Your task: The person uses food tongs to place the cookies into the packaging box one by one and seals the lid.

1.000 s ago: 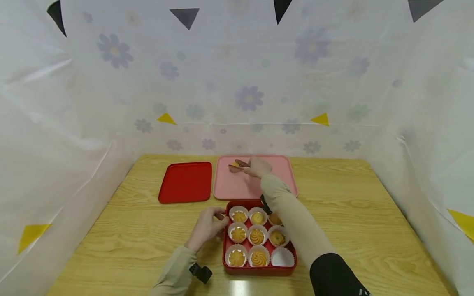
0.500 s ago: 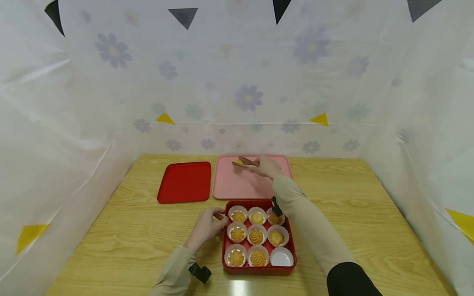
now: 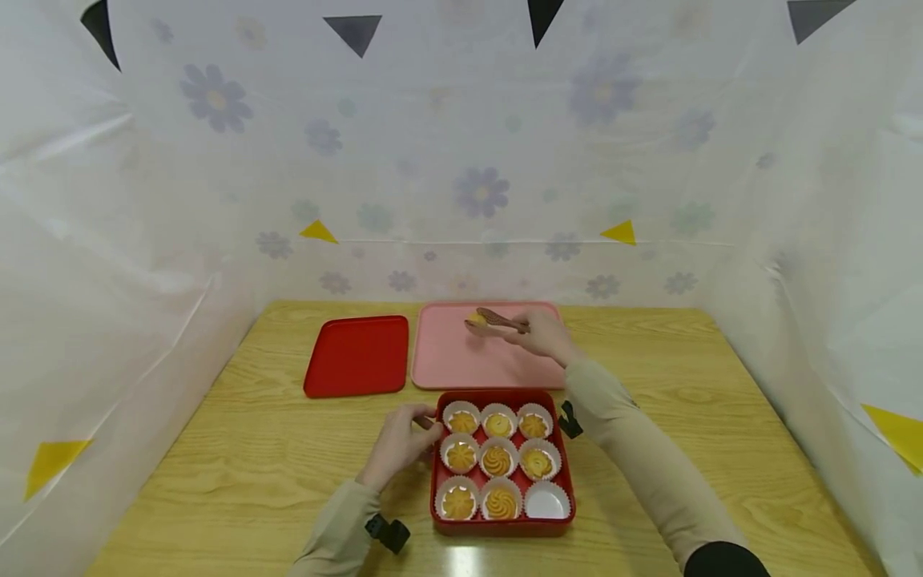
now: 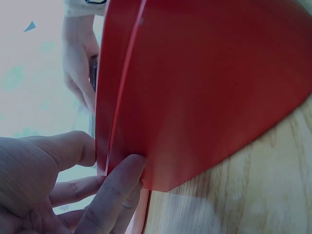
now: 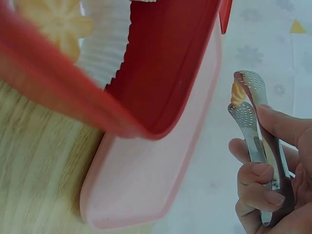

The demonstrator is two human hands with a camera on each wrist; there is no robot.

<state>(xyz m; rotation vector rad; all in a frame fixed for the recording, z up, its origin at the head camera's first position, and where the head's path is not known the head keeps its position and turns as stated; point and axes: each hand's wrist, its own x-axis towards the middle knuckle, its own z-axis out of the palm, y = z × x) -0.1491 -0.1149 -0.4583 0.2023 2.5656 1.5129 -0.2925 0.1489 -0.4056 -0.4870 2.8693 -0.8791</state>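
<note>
My right hand [image 3: 544, 335] grips metal serving tongs [image 5: 253, 129] above the pink tray [image 3: 450, 369]. Between their perforated tips a small piped cookie [image 5: 238, 95] is pinched. My left hand [image 3: 399, 442] holds the far left part of the red box [image 3: 505, 528]; in the left wrist view its thumb and fingertips lie at the rim and on the outer wall [image 4: 195, 97]. Inside the box stand white paper cups in rows, most with a cookie such as the swirled one [image 3: 501, 503]. The cup at the near right corner [image 3: 546, 503] has no cookie in it.
A flat red tray [image 3: 356, 357] lies left of the pink tray on the wooden table [image 3: 238, 465]. The box stands just in front of the pink tray. A white flower-patterned sheet [image 3: 433, 144] encloses the back and sides.
My right hand has drawn back rightward over the pink tray, carrying the cookie in the tongs. Its forearm no longer covers the box's right side. The left hand keeps its hold on the box.
</note>
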